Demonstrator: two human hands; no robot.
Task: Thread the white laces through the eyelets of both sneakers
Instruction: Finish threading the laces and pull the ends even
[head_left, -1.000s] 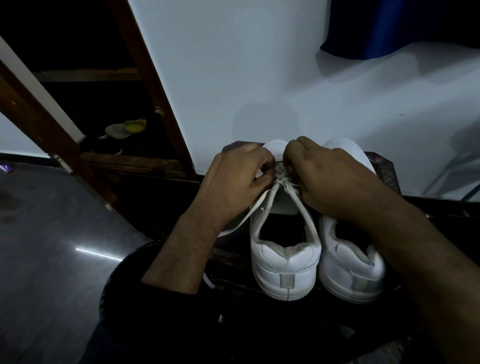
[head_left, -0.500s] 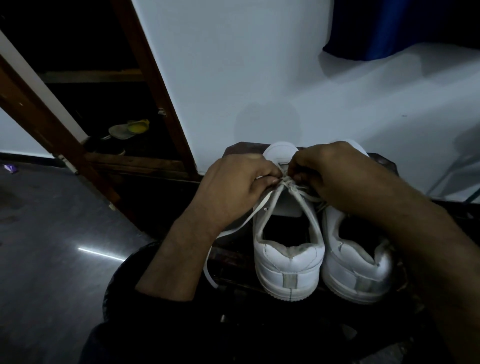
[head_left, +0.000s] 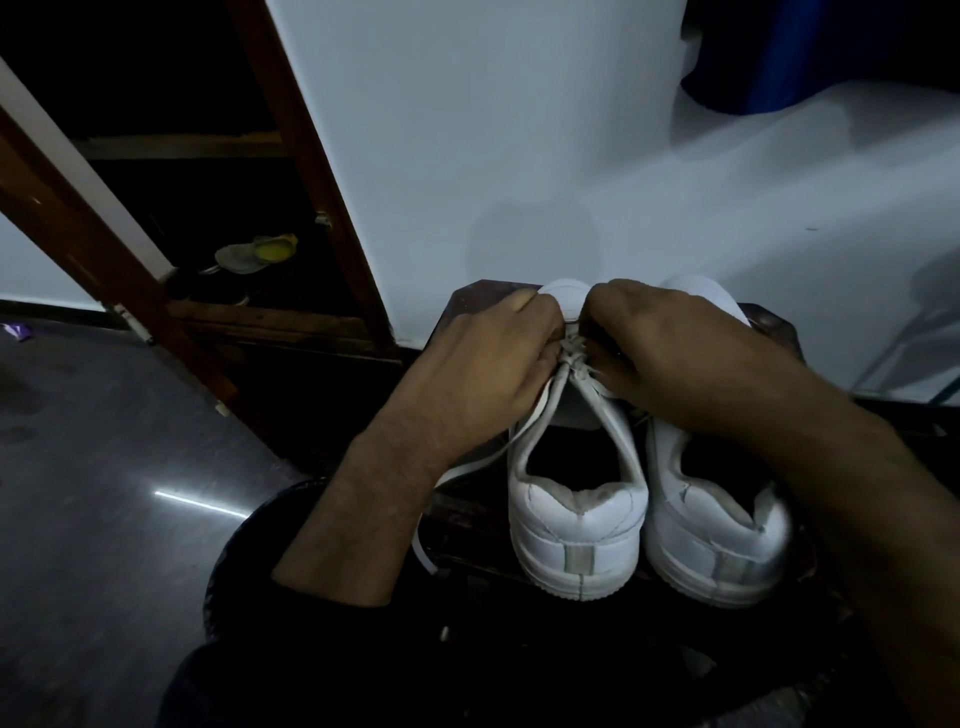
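Two white sneakers stand side by side on a dark stool (head_left: 467, 301), heels towards me. Over the left sneaker (head_left: 576, 525) both hands meet at the eyelet rows. My left hand (head_left: 483, 374) pinches the white lace (head_left: 470, 467), whose loose end trails down past my forearm off the stool's left side. My right hand (head_left: 670, 353) grips the lace on the other side of the crossings and covers the front of the right sneaker (head_left: 722, 530). The eyelets themselves are hidden by my fingers.
A white wall (head_left: 519, 156) rises right behind the stool. To the left stands a dark wooden door frame (head_left: 306, 171) with a shelf holding a yellow and grey shoe (head_left: 260, 252). Dark polished floor (head_left: 104, 493) lies at the left. Blue cloth (head_left: 810, 52) hangs top right.
Both hands have stayed at the lace crossings of the left sneaker, shifting slightly; the right hand drew back to the right, then closed in again. The loose lace end hangs lower on the left.
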